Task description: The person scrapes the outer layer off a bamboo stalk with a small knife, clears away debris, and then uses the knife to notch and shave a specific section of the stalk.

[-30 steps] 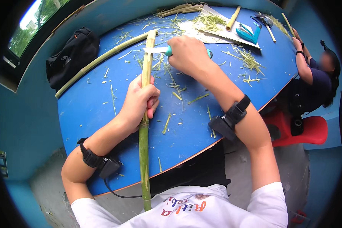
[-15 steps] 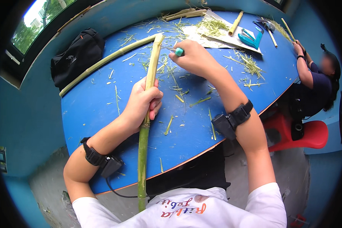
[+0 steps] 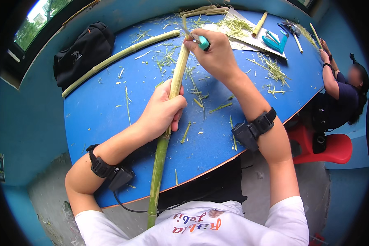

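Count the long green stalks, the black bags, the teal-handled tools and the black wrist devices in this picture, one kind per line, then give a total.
Long green stalks: 2, one gripped by the left hand as stalk, one lying on the table
Black bags: 1
Teal-handled tools: 2, knife in the right hand, pruners
Black wrist devices: 2
Total: 7

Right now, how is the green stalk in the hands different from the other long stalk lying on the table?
The held stalk is gripped by the left hand and reaches past the table edge toward the person; the far stalk lies untouched, wholly on the table. The held stalk is being cut near its top by a knife in the right hand; the far stalk is not. Both are long, thin and pale green.
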{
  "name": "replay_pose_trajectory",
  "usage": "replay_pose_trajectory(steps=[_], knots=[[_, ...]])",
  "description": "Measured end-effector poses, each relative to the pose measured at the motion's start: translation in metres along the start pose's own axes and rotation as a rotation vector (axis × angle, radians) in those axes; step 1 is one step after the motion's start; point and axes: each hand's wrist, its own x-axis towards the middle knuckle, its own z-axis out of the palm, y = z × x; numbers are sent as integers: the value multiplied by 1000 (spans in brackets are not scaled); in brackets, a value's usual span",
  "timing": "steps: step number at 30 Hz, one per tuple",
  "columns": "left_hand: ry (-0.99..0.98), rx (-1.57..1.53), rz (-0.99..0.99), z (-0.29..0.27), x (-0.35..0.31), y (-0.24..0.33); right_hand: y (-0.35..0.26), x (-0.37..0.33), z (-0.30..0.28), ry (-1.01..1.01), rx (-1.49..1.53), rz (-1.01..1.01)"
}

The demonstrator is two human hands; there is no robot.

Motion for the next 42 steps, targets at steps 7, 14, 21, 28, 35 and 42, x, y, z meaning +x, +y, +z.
replay_pose_trajectory(steps=[7,14,21,28,35,42], knots=[[17,-12,21,-4,-6,-1,9,9,-21,126,25,299],[-7,-249,88,-15,-1,-8,9,2,-20,-257,-70,333],[81,-243,130,-8,0,-5,-12,0,-25,-444,-160,287],[22,-259,100,-10,-2,-6,-26,-6,-15,-609,-293,197],[-42,-106,110,-5,-8,-2,-12,-6,-9,-279,-459,185],[-43,-75,119,-5,-11,-2,3,2,-20,-207,-415,220]])
